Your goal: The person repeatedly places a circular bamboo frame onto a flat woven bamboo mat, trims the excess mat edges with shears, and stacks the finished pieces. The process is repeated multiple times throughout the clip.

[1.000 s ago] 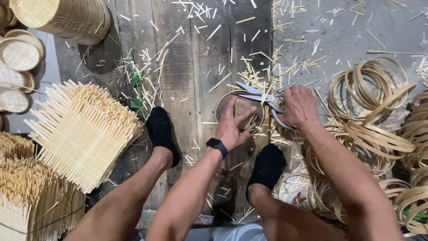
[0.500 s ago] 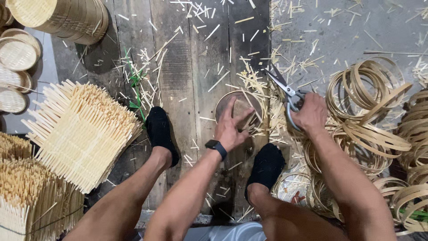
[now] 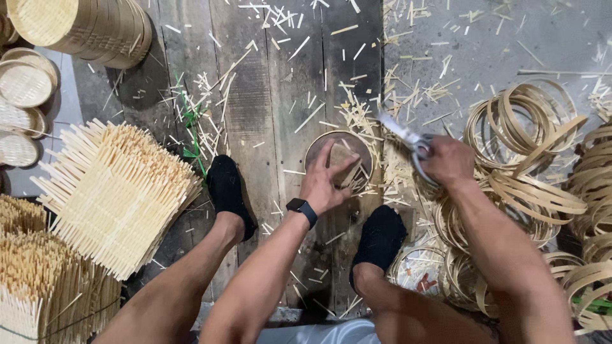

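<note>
My left hand (image 3: 325, 181) presses flat on the round frame (image 3: 338, 159); my right hand (image 3: 449, 162), just right of it, grips scissors (image 3: 408, 140).

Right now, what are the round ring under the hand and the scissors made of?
The round ring under the left hand looks like thin bent bamboo strip, pale tan and unpainted, like the loose hoops nearby. The scissors in the right hand look like metal: the blades are grey and shiny.
</note>
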